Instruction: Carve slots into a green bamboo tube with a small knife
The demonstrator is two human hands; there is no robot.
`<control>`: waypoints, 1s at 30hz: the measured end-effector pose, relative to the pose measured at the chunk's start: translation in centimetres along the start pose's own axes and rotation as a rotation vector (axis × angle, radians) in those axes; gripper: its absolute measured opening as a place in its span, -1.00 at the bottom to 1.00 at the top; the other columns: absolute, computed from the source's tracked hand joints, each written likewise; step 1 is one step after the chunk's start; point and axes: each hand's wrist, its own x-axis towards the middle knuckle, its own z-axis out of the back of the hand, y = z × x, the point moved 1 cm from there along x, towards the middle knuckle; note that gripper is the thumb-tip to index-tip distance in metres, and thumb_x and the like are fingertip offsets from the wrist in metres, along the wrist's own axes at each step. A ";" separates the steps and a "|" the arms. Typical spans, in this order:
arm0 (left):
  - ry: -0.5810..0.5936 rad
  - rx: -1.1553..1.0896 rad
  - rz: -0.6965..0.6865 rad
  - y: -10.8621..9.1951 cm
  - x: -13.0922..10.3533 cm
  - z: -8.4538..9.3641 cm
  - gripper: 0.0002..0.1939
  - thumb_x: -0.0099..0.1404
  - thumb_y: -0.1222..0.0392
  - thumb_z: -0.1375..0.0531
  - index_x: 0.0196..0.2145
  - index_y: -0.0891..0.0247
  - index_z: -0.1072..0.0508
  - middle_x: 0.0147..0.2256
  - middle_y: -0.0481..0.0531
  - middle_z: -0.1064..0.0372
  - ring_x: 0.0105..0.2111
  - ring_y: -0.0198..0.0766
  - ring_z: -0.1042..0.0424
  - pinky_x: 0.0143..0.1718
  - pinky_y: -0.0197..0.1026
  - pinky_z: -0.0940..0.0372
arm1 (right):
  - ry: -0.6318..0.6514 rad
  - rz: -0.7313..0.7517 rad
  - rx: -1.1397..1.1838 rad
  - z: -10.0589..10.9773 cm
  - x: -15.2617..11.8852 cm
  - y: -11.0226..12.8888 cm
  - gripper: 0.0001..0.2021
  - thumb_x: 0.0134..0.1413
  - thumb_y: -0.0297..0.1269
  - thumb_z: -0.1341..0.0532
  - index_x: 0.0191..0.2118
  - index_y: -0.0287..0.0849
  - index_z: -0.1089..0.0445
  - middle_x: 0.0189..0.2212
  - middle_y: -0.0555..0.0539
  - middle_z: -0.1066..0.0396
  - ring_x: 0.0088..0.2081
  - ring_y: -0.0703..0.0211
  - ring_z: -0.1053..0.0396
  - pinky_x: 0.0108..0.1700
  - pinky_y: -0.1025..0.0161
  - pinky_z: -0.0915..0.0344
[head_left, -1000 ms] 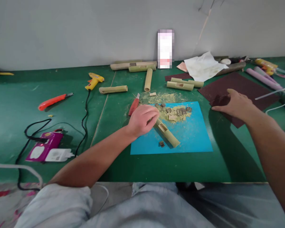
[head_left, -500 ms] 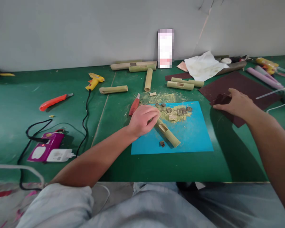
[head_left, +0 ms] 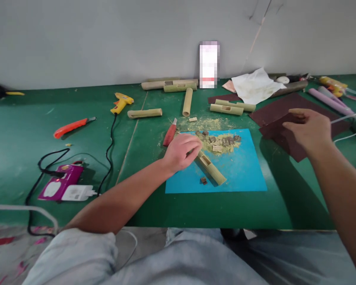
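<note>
My left hand (head_left: 182, 152) is closed around the upper end of a bamboo tube (head_left: 212, 168) with a rectangular slot cut in it. The tube lies slanted on a blue sheet (head_left: 243, 174). A small dark folded scrap (head_left: 203, 181) sits beside its lower end. At the right, my right hand (head_left: 310, 128) pinches a small piece of dark brown sandpaper (head_left: 274, 124) between thumb and fingers, above larger brown sandpaper sheets (head_left: 302, 105). Dark scraps (head_left: 228, 140) and a pale wooden bit (head_left: 216, 149) lie in yellowish dust on the blue sheet.
A red-handled knife (head_left: 169, 132) lies beside my left hand. Farther left are an orange utility knife (head_left: 71, 128), a yellow glue gun (head_left: 121, 103) and a purple power strip (head_left: 57, 184) with cords. More bamboo tubes (head_left: 227, 109), a white cloth (head_left: 256, 85) and a phone (head_left: 209, 65) stand or lie behind.
My right hand has gone from spread fingers over the sandpaper to a pinch, raising the small piece slightly and moving right. My left hand stays on the bamboo tube. The view has shifted a little.
</note>
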 end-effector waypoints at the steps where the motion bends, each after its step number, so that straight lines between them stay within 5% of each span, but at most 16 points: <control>1: -0.006 -0.005 -0.006 0.0 0.0 0.0 -0.83 0.45 0.27 -0.17 -0.25 0.28 -0.56 -0.24 0.13 -0.61 -0.22 -0.17 -0.59 -0.13 -0.10 -0.46 | -0.022 -0.005 0.017 0.4 -0.2 0.6 -0.50 -0.07 -0.32 -0.41 0.08 -0.19 -0.56 -0.11 -0.18 -0.57 -0.17 0.11 -0.44 -0.01 0.12 -0.33; 5: -0.034 -0.014 -0.018 -0.2 0.1 0.0 -0.85 0.44 0.29 -0.18 -0.26 0.29 -0.56 -0.24 0.13 -0.61 -0.24 -0.17 -0.59 -0.15 -0.11 -0.45 | -0.104 0.060 0.089 2.0 -1.0 3.3 -0.57 -0.03 -0.36 -0.40 0.03 -0.21 -0.59 -0.18 -0.18 -0.58 -0.24 0.12 -0.45 -0.11 0.10 -0.34; 8: -0.019 -0.010 -0.010 -0.2 0.2 0.0 -0.82 0.45 0.27 -0.17 -0.28 0.28 -0.57 -0.25 0.12 -0.61 -0.26 -0.19 -0.59 -0.16 -0.12 -0.44 | -0.253 0.241 -0.074 2.7 -1.3 4.9 -0.77 0.13 -0.26 -0.33 -0.13 -0.22 -0.61 -0.25 -0.20 -0.56 -0.16 0.09 -0.47 -0.07 0.12 -0.32; 10: 0.003 0.003 0.003 0.0 0.2 0.0 -0.80 0.46 0.24 -0.16 -0.29 0.27 -0.57 -0.26 0.12 -0.61 -0.26 -0.19 -0.59 -0.16 -0.11 -0.45 | -0.245 0.329 -0.212 2.7 -1.4 5.7 -0.78 0.19 -0.23 -0.29 -0.15 -0.25 -0.60 -0.25 -0.24 -0.55 -0.07 0.04 -0.46 -0.01 0.10 -0.30; 14: 0.023 -0.013 0.030 0.2 0.0 0.0 -0.80 0.45 0.23 -0.15 -0.26 0.27 -0.58 -0.24 0.14 -0.61 -0.22 -0.16 -0.59 -0.11 -0.07 -0.45 | -0.216 0.246 -0.065 2.5 -2.5 7.7 -0.84 0.16 -0.30 -0.30 -0.23 -0.26 -0.58 -0.31 -0.19 -0.53 -0.20 0.13 -0.44 -0.10 0.14 -0.29; 16: 0.012 -0.036 0.052 0.0 -0.1 0.1 -0.81 0.44 0.22 -0.17 -0.21 0.27 -0.59 -0.20 0.16 -0.62 -0.18 -0.13 -0.60 -0.07 -0.05 -0.46 | -0.129 0.110 0.172 2.0 -3.6 8.9 -0.87 0.13 -0.29 -0.30 -0.35 -0.25 -0.56 -0.47 -0.10 -0.47 -0.40 0.22 -0.35 -0.25 0.17 -0.26; 20: -0.084 -0.185 0.237 -1.3 0.2 0.4 -0.79 0.41 0.16 -0.22 -0.08 0.26 -0.58 -0.12 0.16 -0.60 -0.10 -0.13 -0.57 0.00 -0.06 -0.45 | 0.201 -0.015 0.523 -0.1 -6.7 11.5 -0.81 0.04 -0.17 -0.36 -0.38 -0.20 -0.52 -0.57 -0.01 -0.40 -0.48 0.25 -0.26 -0.35 0.18 -0.18; 27: -0.143 -0.774 0.740 -3.3 1.4 0.7 -0.67 0.32 -0.02 -0.32 -0.09 0.26 -0.61 -0.36 0.02 -0.52 -0.41 -0.32 -0.45 -0.36 -0.28 -0.37 | 0.807 0.112 0.537 -3.8 -10.8 15.9 -0.69 -0.03 -0.04 -0.36 -0.58 -0.11 -0.37 -0.66 0.06 -0.29 -0.55 0.27 -0.22 -0.46 0.23 -0.09; 30: -0.136 -0.823 0.805 -3.3 1.6 0.5 -0.72 0.23 0.06 -0.38 -0.15 0.26 -0.62 -0.48 -0.09 -0.40 -0.53 -0.41 -0.30 -0.49 -0.33 -0.26 | 0.859 0.102 0.522 -4.7 -11.6 16.3 -0.71 -0.02 -0.02 -0.33 -0.56 -0.10 -0.38 -0.67 0.09 -0.24 -0.58 0.29 -0.13 -0.51 0.23 0.00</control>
